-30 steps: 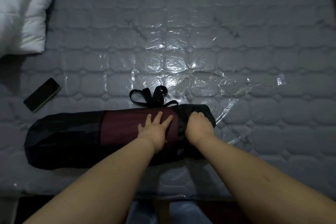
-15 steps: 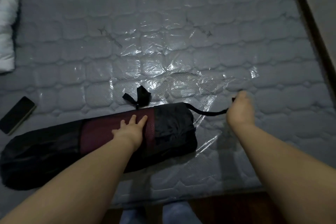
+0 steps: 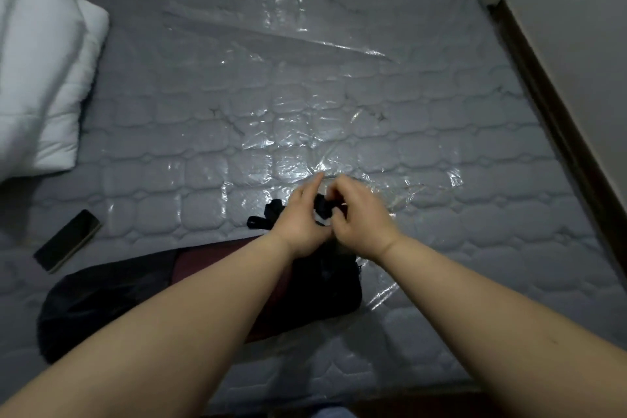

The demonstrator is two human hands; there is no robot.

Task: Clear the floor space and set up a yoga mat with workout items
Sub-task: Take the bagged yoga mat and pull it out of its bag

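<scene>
A rolled maroon yoga mat sits inside a black mesh carry bag that lies lengthwise near the front edge of a grey quilted mattress. My left hand and my right hand meet above the bag's right end. Both are closed on the bag's black drawstring strap, which bunches between the fingers. More black strap loops on the mattress just left of my left hand. My forearms hide part of the bag.
Clear plastic film covers the mattress. A dark phone lies at the left. A white duvet is piled at the far left. A wall and dark skirting run along the right side.
My left hand has left the bag's mesh window and my right hand has come back from the right with the strap. Both now hold the strap together. The camera has tilted up.
</scene>
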